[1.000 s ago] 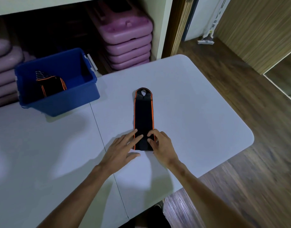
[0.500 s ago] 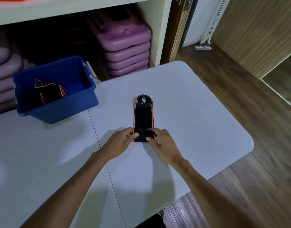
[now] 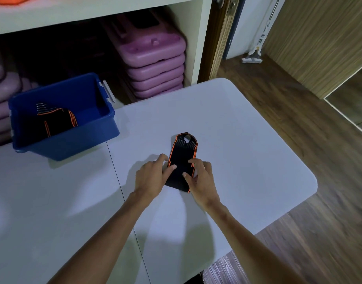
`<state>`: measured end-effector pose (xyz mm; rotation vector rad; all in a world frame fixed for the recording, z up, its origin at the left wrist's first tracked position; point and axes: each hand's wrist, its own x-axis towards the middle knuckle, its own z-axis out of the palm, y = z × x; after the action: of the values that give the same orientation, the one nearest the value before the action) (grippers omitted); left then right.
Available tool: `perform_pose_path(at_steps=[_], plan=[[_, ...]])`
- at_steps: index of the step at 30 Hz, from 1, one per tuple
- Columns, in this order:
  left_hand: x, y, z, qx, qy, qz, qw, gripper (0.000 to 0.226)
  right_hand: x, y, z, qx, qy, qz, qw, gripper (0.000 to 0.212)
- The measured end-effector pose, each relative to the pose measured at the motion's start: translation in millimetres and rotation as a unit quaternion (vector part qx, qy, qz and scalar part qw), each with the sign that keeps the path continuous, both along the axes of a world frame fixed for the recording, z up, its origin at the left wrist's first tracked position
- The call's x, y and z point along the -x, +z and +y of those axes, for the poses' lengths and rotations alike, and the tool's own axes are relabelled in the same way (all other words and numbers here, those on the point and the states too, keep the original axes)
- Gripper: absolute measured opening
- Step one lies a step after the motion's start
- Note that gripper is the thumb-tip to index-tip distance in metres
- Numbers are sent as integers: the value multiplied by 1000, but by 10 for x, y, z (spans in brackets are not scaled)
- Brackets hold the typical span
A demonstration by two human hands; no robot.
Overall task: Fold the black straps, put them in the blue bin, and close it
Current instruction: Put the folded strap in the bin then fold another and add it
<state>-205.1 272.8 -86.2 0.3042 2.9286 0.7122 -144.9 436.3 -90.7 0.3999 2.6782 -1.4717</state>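
Observation:
A black strap point(image 3: 183, 154) with orange edging lies on the white table point(image 3: 247, 152), its near end doubled over onto itself. My left hand point(image 3: 152, 177) grips the strap's left edge, fingers on top of the fold. My right hand point(image 3: 200, 179) holds the right edge, thumb and fingers pressing the folded part. The blue bin point(image 3: 77, 138) stands open at the table's back left. Inside it lies another folded black strap point(image 3: 55, 119) with orange trim. No lid for the bin is in view.
Behind the table, a white shelf unit point(image 3: 196, 37) holds stacked purple plastic cases point(image 3: 155, 64), with more purple shapes at the far left. A white latch point(image 3: 107, 91) sticks up from the bin's right rim. Wooden floor lies to the right, with a mop base point(image 3: 251, 58) there.
Both hands have folded the strap's near end away from me, over the rest, so the strap now looks much shorter. The view has tilted down a little.

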Motion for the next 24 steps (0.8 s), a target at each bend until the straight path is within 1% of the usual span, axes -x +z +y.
perform_pose_path(at_steps=[2,3,4,5,7,8,9,10,11,12,14,16,17,19,20,22,24], plan=[[-7,-32,-74,-41,-38,32,998,29,-26,-2,3,-10,23,32,999,26],[-17,-68,-141,-63,-77,40,994,26,-38,-5,17,-20,36,44,998,24],[-38,-102,-218,-75,-122,41,989,28,-55,-13,39,-38,52,54,996,26],[-57,-129,-296,-79,-167,37,982,35,-78,-18,67,-63,70,60,994,33],[-81,-139,-416,-69,-230,23,971,55,-147,-55,153,-153,121,60,979,59],[-80,-133,-442,-55,-249,18,967,62,-178,-81,196,-214,151,65,963,73],[-75,-124,-449,-40,-263,19,964,66,-202,-100,223,-264,180,67,945,82],[-57,-122,-445,-24,-275,23,961,67,-210,-105,235,-292,199,67,933,84],[-40,-117,-430,-12,-284,29,958,66,-201,-104,239,-302,204,70,929,80],[-20,-116,-411,-6,-284,33,958,63,-183,-90,236,-299,198,78,930,73],[15,-88,-367,-37,-255,27,966,50,-124,-43,230,-258,179,82,946,58],[89,-32,-306,-93,-191,-21,977,34,-50,32,244,-161,144,55,975,46],[138,-6,-266,-119,-157,-60,979,30,-11,67,256,-104,120,32,987,40],[221,49,-162,-167,-91,-136,972,30,83,110,252,-6,63,-11,998,35],[253,58,-107,-179,-61,-156,970,31,131,112,232,17,39,-22,999,34],[287,59,3,-168,-17,-167,971,38,217,87,177,13,-5,-29,999,33],[294,32,82,-151,19,-157,976,42,296,55,146,13,-45,-45,998,34]])
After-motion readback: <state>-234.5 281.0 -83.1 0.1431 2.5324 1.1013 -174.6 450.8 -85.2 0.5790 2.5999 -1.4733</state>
